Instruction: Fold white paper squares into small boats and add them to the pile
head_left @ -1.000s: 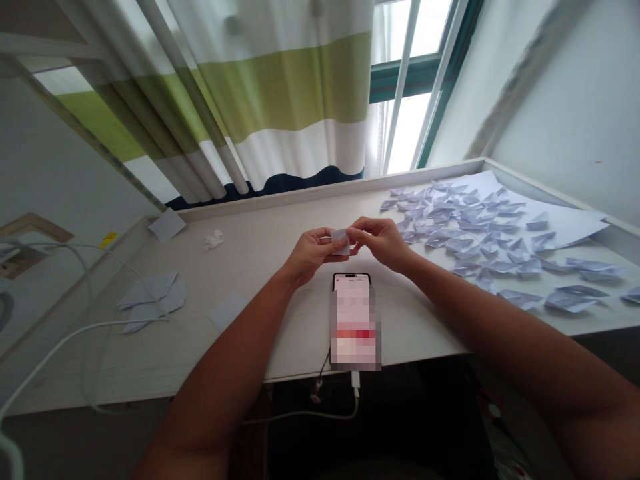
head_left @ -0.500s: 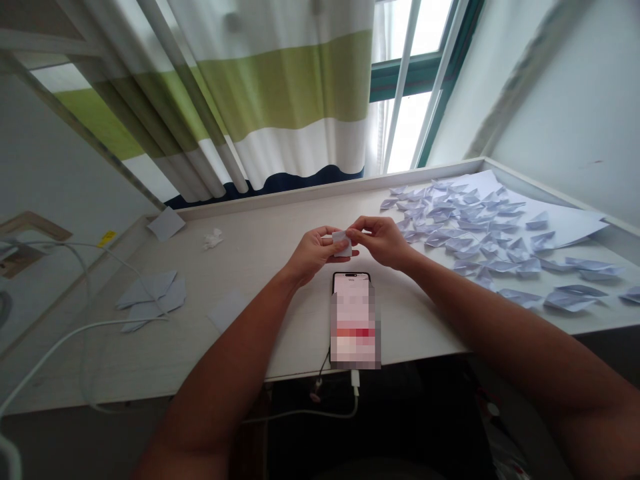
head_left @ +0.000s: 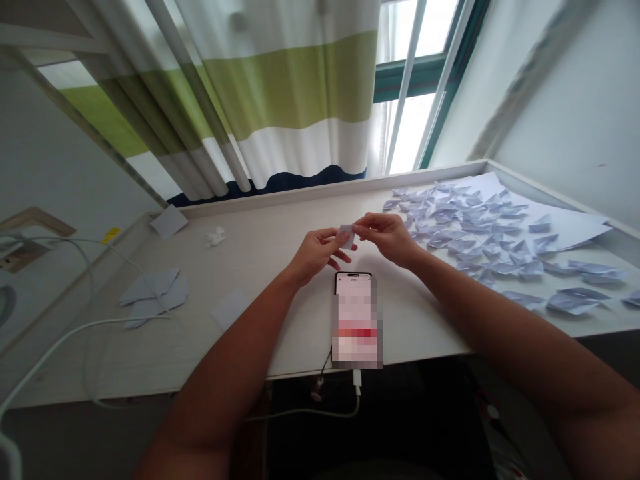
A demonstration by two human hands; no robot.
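Observation:
Both my hands meet above the middle of the pale desk [head_left: 260,267], pinching a small folded piece of white paper [head_left: 346,235] between them. My left hand [head_left: 316,253] grips its left side with thumb and fingers curled. My right hand [head_left: 387,237] pinches its right edge. A phone [head_left: 356,319] with a lit screen lies on the desk just below my hands, at the front edge.
Several folded paper boats [head_left: 475,233] cover the desk's right part on a white sheet [head_left: 565,223]. Flat paper pieces [head_left: 153,297] lie at the left, a small square [head_left: 168,221] and a crumpled scrap [head_left: 215,237] farther back. White cables [head_left: 80,330] trail at left; a striped curtain [head_left: 280,100] hangs behind.
Both hands have lifted the folded paper slightly higher and farther from me; the paper looks smaller between the fingertips. Nothing else on the desk has moved.

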